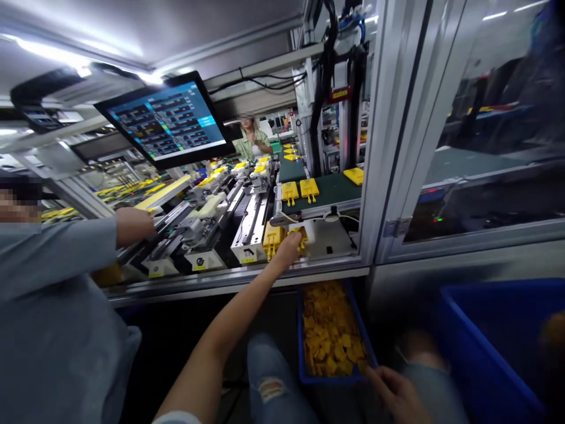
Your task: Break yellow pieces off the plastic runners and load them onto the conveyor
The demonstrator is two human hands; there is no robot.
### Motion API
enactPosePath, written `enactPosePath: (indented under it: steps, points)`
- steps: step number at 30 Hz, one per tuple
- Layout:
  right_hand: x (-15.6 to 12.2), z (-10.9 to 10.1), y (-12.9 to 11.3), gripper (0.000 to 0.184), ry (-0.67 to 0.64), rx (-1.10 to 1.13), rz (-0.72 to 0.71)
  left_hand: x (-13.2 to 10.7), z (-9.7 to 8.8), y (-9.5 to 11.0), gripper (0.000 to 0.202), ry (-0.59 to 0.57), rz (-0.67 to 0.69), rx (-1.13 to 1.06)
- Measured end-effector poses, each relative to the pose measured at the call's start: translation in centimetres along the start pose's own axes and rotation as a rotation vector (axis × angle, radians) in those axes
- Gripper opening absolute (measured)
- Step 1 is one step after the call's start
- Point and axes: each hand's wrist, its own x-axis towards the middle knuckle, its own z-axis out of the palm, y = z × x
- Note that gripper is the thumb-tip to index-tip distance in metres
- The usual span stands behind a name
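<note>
Yellow tag (302,235) lies at the front of a grey ledge (338,240), its far part reached by the left hand (288,250), fingers curled at it; whether they grip, I cannot tell. Low down, the right hand (396,391), fingers narrow, is by the blue bin (326,381), its hold unclear; yellow pieces (331,330) sit there below the ledge, presumably for easy reach

We wear faded blue denim jeans (282,403), with a torn hole (270,387) and pale threads on our left knee. Our right knee is blurry, but it may be torn too. A short white cloth sleeve (176,417) tops our bare left arm (209,350).
</note>
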Motion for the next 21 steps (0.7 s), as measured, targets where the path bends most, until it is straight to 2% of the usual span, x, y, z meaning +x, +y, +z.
enactPosePath:
  steps: [3,7,11,15,18,21]
  points:
    - [0.0,0.0,0.5,0.058,-0.034,0.014,0.012,0.8,0.5,-0.7,0.03,-0.032,-0.077,0.055]
    - [0.4,0.0,0.8,0.058,0.038,0.014,-0.017,0.6,1.2,-0.8,0.03,-0.123,-0.172,0.134]
    - [1.3,0.6,0.5,0.056,0.1,0.01,-0.05,1.1,1.1,-0.9,0.026,-0.259,-0.171,0.173]
    - [2.3,1.0,-0.9,0.05,0.119,-0.006,-0.087,1.7,0.0,0.5,0.027,-0.29,-0.152,0.188]
    - [3.0,0.4,-1.8,0.046,0.146,-0.034,-0.112,-1.1,-0.8,2.5,0.035,-0.223,-0.126,0.155]
    - [3.7,-1.1,-3.3,0.044,0.171,-0.111,-0.159,-7.7,0.3,4.0,0.035,-0.031,-0.042,-0.088]
